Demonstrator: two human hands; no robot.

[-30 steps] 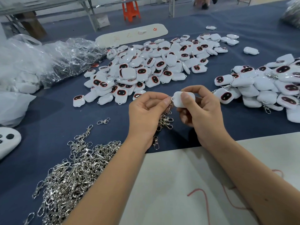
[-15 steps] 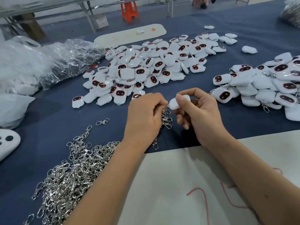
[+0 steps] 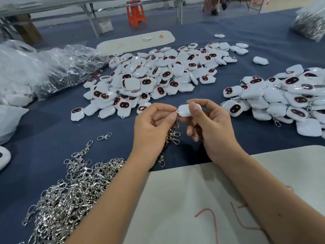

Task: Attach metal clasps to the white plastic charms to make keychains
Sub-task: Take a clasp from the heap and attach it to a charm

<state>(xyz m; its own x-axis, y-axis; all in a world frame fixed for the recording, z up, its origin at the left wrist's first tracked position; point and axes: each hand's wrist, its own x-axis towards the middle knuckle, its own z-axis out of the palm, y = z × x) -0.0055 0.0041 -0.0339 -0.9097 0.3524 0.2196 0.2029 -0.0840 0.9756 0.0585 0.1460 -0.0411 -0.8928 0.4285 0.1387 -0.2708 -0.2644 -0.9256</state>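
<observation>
The bench is covered in dark blue cloth, with a white sheet marked in red lying at its near edge. On it lie a heap of metal clasps at near left, a central pile of white charms, another pile at right, and clear plastic bags at far left

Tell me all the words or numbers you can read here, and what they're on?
None can be read.
White board near the arms: red hand-drawn strokes, not clear as letters or numbers.
Long white board at the far side: small red and faint marks, too blurred to read.
</observation>
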